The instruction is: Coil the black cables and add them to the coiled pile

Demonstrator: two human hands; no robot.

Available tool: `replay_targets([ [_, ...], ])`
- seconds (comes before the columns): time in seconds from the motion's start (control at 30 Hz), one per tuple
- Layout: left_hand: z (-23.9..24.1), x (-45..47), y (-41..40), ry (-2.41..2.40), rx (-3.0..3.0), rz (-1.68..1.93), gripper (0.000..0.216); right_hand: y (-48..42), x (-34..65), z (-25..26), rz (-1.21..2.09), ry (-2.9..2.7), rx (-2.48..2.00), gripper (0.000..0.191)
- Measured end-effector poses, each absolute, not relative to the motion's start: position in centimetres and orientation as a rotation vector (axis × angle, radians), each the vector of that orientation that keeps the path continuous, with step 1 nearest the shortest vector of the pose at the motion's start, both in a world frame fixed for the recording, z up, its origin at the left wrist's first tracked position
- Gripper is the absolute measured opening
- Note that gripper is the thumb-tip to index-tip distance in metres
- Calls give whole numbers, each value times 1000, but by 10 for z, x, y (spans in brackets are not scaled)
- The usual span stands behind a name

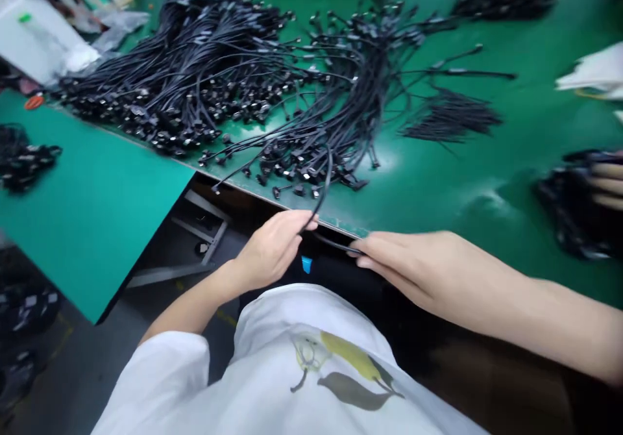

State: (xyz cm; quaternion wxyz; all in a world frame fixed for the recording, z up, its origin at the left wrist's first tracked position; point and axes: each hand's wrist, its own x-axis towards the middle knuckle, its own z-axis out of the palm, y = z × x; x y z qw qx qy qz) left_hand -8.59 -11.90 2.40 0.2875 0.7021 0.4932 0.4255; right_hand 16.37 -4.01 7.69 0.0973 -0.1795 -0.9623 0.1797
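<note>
My left hand (271,250) pinches a thin black cable (327,182) at the near edge of the green bench mat (487,130). The cable loops up from those fingers, and a stretch of it runs across to my right hand (403,263), whose fingertips close on it. A large tangled heap of black cables with small connectors (219,78) lies on the mat just beyond both hands. Some connector ends sit only a short way from my left fingers. Where the held cable's ends lie is hard to tell.
A co-worker's hand (608,185) grips a dark cable bundle (569,211) at the right. A teal mat (82,195) holds more cables at the left. White sheets (594,71) lie at the right edge. A metal frame (195,240) stands below the bench.
</note>
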Motion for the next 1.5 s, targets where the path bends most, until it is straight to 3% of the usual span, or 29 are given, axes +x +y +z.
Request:
replay_targets([
  [0.1, 26, -64, -117, 1259, 1897, 1030, 25, -22, 148, 88, 483, -2884, -503, 42],
  [0.27, 26, -83, -122, 1200, 1350, 872, 24, 31, 175, 91, -60, -2604, -905, 51],
  [0.37, 33, -107, -123, 948, 941, 1057, 27, 55, 201, 70, 32, -2647, -874, 54],
  [0.47, 45, -122, -118, 887, 660, 1403, 24, 58, 212, 43, 232, -2658, -741, 44],
  [0.57, 49, -115, -105, 955, 670, 1547, 32, 35, 205, 25, 33, -2655, -707, 30],
  [0.67, 40, -88, -90, 1070, 950, 1469, 35, -3, 188, 22, -70, -2770, -553, 25],
  [0.83, 25, -43, -87, 1174, 1608, 1040, 26, -34, 168, 43, 342, -2813, -367, 29],
  [0.93, 25, -40, -91, 1058, 1641, 852, 26, -24, 169, 53, 549, -2599, -464, 25],
  [1.17, 16, -43, -81, 962, 1187, 993, 29, -4, 159, 31, 778, -2089, -730, 20],
  [1.23, 14, -38, -76, 924, 1048, 1139, 29, -3, 151, 18, 842, -1945, -800, 35],
  [1.5, -4, -11, -74, 877, 621, 1230, 37, -12, 128, -8, 1553, -1404, -957, 29],
])
